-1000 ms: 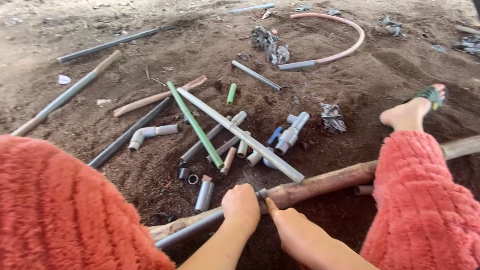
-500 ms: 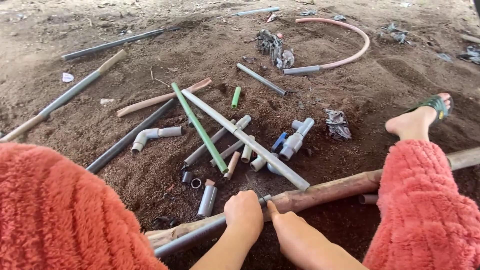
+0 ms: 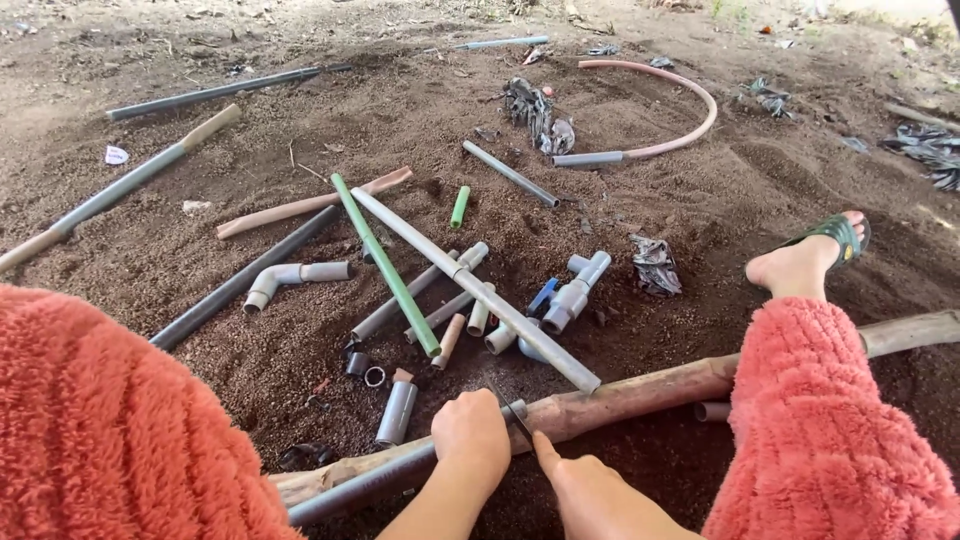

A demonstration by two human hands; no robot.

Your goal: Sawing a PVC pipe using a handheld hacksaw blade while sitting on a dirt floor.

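Note:
My left hand (image 3: 470,435) is closed around a dark grey pipe (image 3: 355,488) that lies along a rough wooden log (image 3: 640,393) right in front of me. The pipe's cut end sits just past my knuckles. My right hand (image 3: 585,490) is beside it, fingers pinched on a thin dark blade (image 3: 512,412) that rests across the pipe's end. Both hands almost touch. My knees in fuzzy coral-pink fabric (image 3: 830,430) frame the view on either side.
Brown soil beyond the log holds scattered pipe pieces: a green pipe (image 3: 385,262), a long grey pipe (image 3: 470,285), a grey elbow fitting (image 3: 290,276), short stubs and joints (image 3: 575,295). A curved pink hose (image 3: 690,100) lies far back. My foot in a green sandal (image 3: 810,262) rests at right.
Both hands have stayed on the pipe and blade at the log. The view has shifted slightly, so the scene sits a little lower in the frame.

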